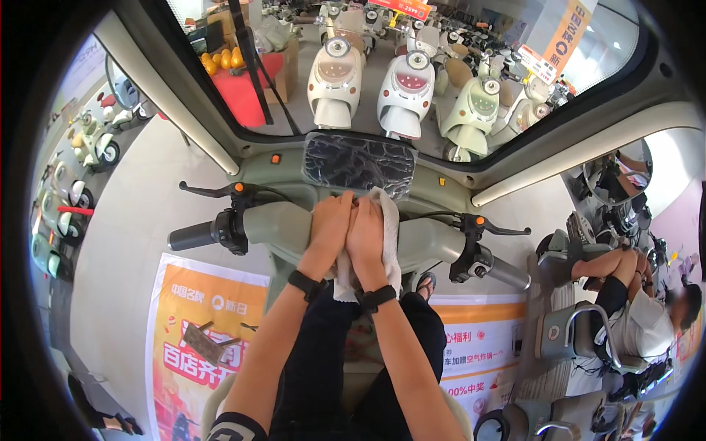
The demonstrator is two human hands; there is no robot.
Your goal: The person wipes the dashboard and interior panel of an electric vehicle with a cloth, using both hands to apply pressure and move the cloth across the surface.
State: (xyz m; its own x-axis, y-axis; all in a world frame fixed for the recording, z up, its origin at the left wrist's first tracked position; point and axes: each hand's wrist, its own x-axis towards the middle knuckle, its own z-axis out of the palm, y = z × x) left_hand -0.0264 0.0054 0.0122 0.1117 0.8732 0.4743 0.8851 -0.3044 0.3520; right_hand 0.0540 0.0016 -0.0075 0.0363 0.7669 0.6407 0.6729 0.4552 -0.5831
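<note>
My left hand [330, 227] and my right hand [365, 230] are side by side, knuckles up, over the middle of a grey-green handlebar cover [278, 226]. Both are closed on a white cloth [391, 234], which hangs out past my right hand and down between my wrists. My fingertips are tucked under and partly hidden. Just ahead of the hands is a dashboard display [358, 162] covered in wrinkled clear film. Rubber grips, the left one [192, 237] and the right one [504, 271], stick out at either side, each below a black brake lever.
A framed windshield [441, 33] rises ahead, with pale pillars at both sides. Beyond it stand several scooters [407, 91] and a red-covered table [237, 99] bearing orange fruit. A seated person [642, 320] is at right. Printed posters [204, 292] lie on the floor.
</note>
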